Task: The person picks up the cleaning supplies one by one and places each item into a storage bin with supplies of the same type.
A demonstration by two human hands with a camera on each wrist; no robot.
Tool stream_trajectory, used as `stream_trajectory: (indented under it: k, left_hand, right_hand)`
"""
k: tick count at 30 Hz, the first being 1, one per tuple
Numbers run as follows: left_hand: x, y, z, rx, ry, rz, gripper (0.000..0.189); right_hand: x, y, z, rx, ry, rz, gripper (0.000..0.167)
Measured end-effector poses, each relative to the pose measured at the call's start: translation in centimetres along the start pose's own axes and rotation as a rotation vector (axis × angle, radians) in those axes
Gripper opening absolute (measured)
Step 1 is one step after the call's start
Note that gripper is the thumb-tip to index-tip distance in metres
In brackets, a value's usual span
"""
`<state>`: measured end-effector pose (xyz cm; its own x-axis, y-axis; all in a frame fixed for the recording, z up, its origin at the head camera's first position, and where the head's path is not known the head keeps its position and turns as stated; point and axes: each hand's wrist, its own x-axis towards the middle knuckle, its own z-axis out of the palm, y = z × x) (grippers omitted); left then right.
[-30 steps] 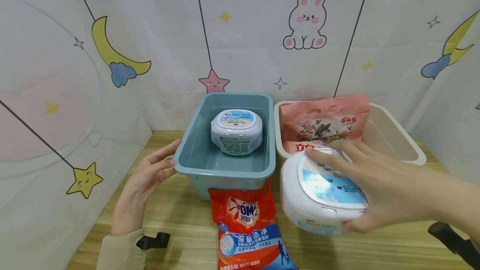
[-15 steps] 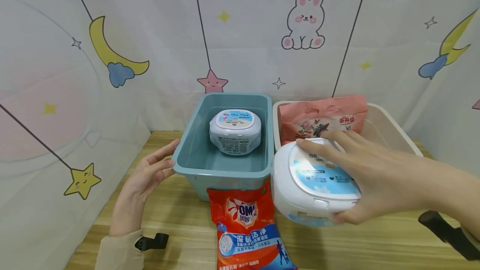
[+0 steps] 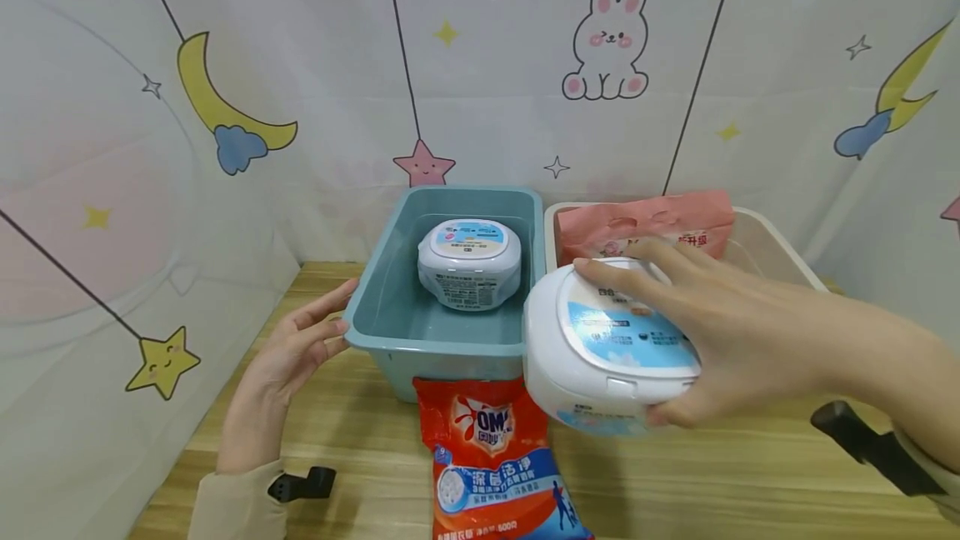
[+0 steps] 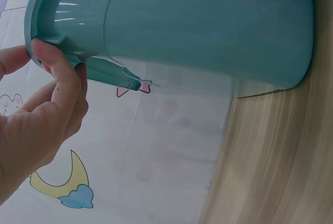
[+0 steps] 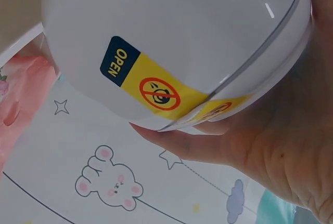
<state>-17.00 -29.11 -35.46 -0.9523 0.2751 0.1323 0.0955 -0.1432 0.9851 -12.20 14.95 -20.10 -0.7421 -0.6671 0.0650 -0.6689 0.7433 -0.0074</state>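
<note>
Tub [image 3: 607,352] is held by the right hand [image 3: 723,327]; left hand [image 3: 296,348] pinches blue bin [image 3: 450,365] near the table's [image 3: 712,482] back edge.

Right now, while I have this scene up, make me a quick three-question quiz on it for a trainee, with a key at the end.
1. True or false: the left hand touches the blue bin.
2. Multiple choice: the right hand holds A) a red packet, B) a white tub, C) a pink bag.
3. Fill in: in the right wrist view, the dark label reads ____.

Key: 1 true; 2 B; 3 OPEN.
</note>
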Motion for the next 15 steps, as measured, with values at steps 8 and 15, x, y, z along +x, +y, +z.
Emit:
stream_trajectory:
  k: [8,15]
  left_hand:
    - [-0.1,-0.1,0.0,-0.002,-0.011,0.015,0.056]
    - [0.0,-0.2,-0.1,0.012,-0.015,0.028,0.056]
  right_hand:
    - [0.8,0.0,-0.6,0.013,-0.007,0.005,0.105]
    - [1.0,-0.2,-1.2,-0.009,0.001,0.020,0.106]
